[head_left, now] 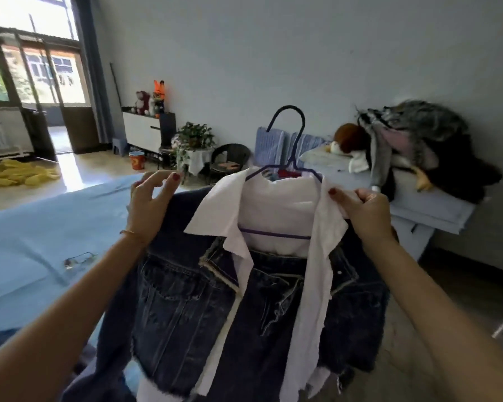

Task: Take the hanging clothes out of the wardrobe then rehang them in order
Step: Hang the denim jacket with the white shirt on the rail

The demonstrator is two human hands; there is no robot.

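Note:
A dark denim jacket (pixel 186 300) with a white shirt collar and front (pixel 279 210) hangs on a blue wire hanger (pixel 295 134), held up in front of me. My left hand (pixel 148 204) grips the jacket's left shoulder, thumb and fingers curled over the denim edge. My right hand (pixel 366 210) pinches the white collar at the right shoulder. The hanger's hook points up, free of any rail. No wardrobe is in view.
A bed with a light blue sheet (pixel 41 242) lies at the left, with glasses (pixel 77 259) on it. A pile of clothes and plush toys (pixel 418 146) sits on folded bedding at the right. A chair (pixel 230 161), a plant (pixel 193 140) and a white cabinet (pixel 141 129) stand behind.

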